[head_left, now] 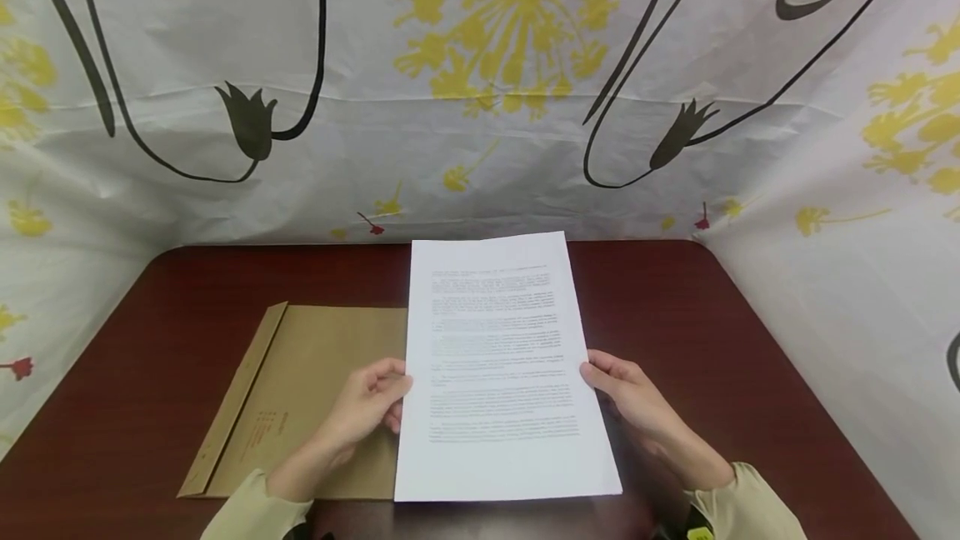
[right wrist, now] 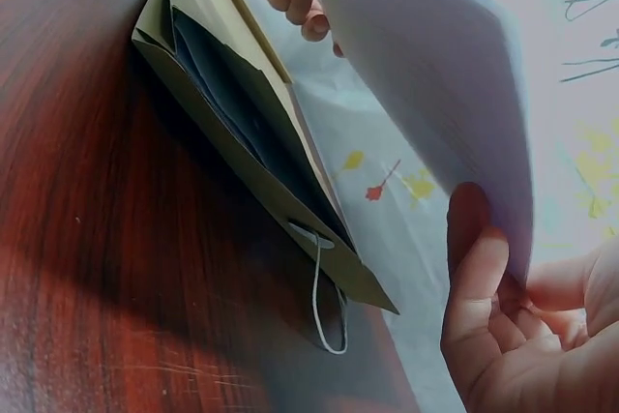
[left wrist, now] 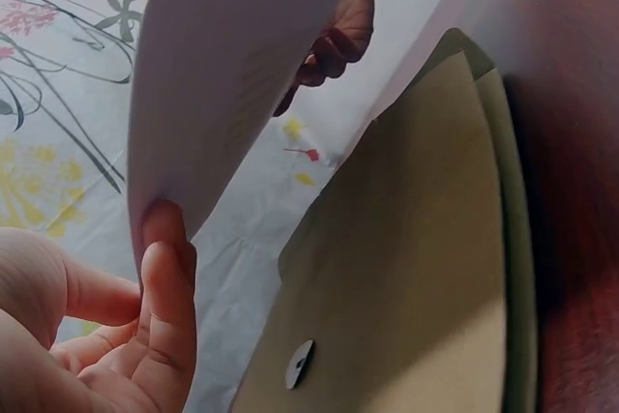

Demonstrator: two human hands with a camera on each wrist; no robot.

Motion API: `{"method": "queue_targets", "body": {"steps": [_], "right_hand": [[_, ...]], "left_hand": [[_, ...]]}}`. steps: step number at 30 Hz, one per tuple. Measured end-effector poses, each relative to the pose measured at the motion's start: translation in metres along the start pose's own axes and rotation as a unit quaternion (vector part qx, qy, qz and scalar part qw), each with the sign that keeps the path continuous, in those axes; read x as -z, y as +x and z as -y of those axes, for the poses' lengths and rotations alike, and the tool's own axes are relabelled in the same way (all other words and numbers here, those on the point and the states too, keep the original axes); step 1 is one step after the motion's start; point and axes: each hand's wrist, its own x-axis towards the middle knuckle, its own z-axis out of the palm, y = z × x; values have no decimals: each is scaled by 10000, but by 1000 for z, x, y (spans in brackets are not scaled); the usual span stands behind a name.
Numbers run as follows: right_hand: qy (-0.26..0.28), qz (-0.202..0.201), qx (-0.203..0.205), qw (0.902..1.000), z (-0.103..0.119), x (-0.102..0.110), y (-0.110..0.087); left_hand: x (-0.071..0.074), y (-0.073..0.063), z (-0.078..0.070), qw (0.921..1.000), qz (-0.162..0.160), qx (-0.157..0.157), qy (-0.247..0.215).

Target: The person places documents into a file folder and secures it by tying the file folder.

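A white printed sheet of paper is held up over the dark red table, one hand on each long edge. My left hand pinches its left edge, thumb on top; the left wrist view shows the fingers under the sheet. My right hand pinches the right edge, and its thumb lies against the sheet in the right wrist view. Beneath and to the left lies a brown paper envelope, flap open.
The envelope has a round clasp and a white string. A white cloth with yellow flowers and black lines walls in the table at the back and both sides.
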Motion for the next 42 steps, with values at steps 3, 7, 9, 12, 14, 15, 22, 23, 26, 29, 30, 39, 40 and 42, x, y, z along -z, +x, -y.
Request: {"method": "queue_targets", "body": {"steps": [3, 7, 9, 12, 14, 15, 22, 23, 26, 29, 30, 39, 40, 42], "right_hand": [[-21, 176, 140, 9997, -3, 0, 0], [33, 465, 336, 9983, -7, 0, -1], [133, 676, 390, 9969, -10, 0, -2], [255, 1109, 496, 9923, -13, 0, -3], [288, 1293, 528, 9898, -14, 0, -3], [288, 1294, 523, 9898, -14, 0, -3], [282, -2, 177, 9994, -11, 0, -2], [313, -182, 142, 9992, -11, 0, -2], [468, -588, 70, 9971, -10, 0, -2], [722, -990, 64, 9924, -10, 0, -2], [803, -1127, 60, 9904, -9, 0, -2], [1371, -1768, 99, 9746, -7, 3, -1], [1381, -1767, 96, 9745, -7, 3, -1], [1398, -1766, 88, 9743, -7, 2, 0]], "left_hand": [[4, 2, -2, 9999, 49, -74, 146], [11, 7, -5, 9982, 186, -228, 521], [15, 10, -5, 9967, 305, -303, 693], [24, 15, -5, 9934, 558, -468, 890], [29, 18, -4, 9911, 776, -562, 928], [32, 20, -4, 9897, 895, -606, 938], [40, 28, -5, 9835, 1447, -487, 971], [39, 28, -6, 9840, 1426, -460, 966], [38, 29, -6, 9880, 1304, -312, 771], [38, 27, -6, 9919, 1191, -74, 435], [39, 27, -7, 9920, 1237, -17, 238], [31, 10, -2, 9529, 2383, -603, -1779], [28, 8, 0, 9550, 2315, -625, -1746], [19, 5, 3, 9658, 2006, -590, -1533]]}}
